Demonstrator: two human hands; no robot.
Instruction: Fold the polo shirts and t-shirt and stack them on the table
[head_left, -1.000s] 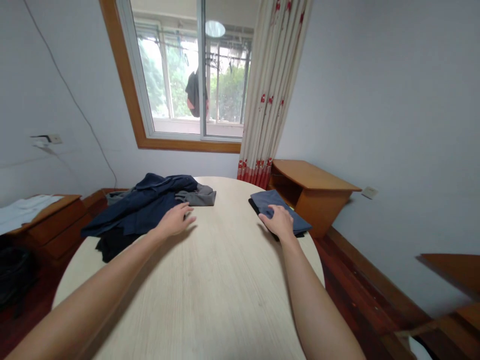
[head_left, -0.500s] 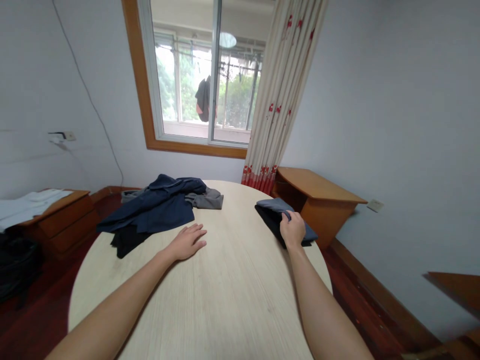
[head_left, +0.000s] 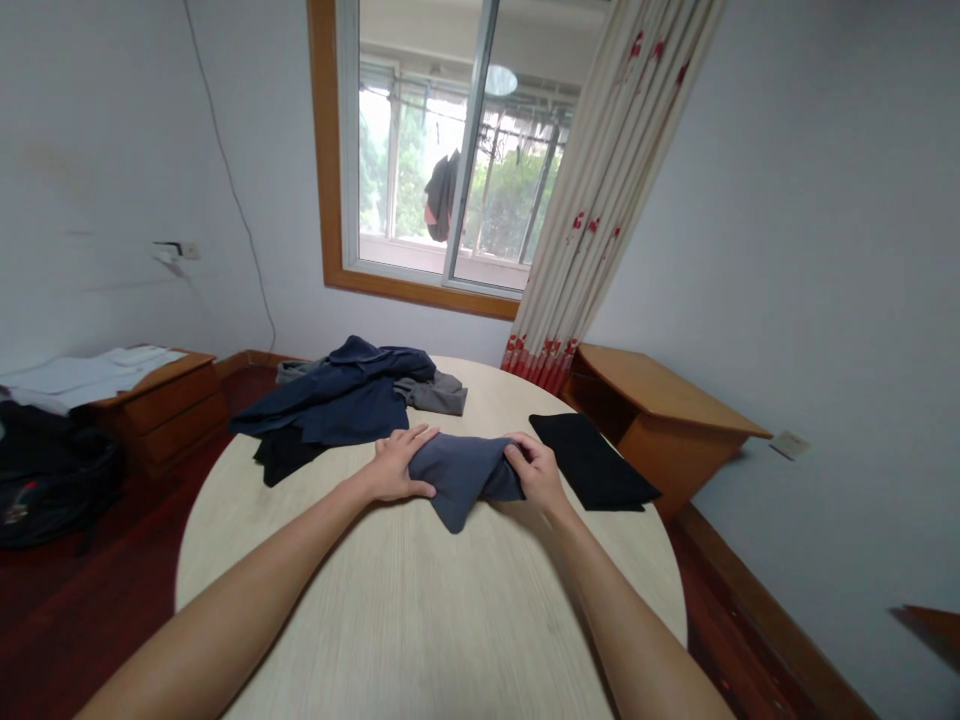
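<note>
A grey-blue folded cloth (head_left: 461,470) is stretched between my two hands over the middle of the round table (head_left: 420,600). One corner of it hangs toward me. My left hand (head_left: 397,465) grips its left end, thumb in front and fingers on top. The right end is pinched between the thumb and fingers of my right hand (head_left: 534,468). Just right of that hand, a black folded cloth (head_left: 592,462) lies flat near the table's right edge. What kind of garment either cloth is, I cannot tell.
A loose heap of navy clothes (head_left: 352,400), with black and grey pieces, lies at the table's far left. A wooden desk (head_left: 667,385) stands beyond the right edge. On the left are a drawer cabinet (head_left: 176,405) with papers and a black bag (head_left: 52,475).
My right hand has lifted the grey-blue cloth off the black one and brought it left to the middle. My left hand, earlier resting flat on the table, now grips its other end.
</note>
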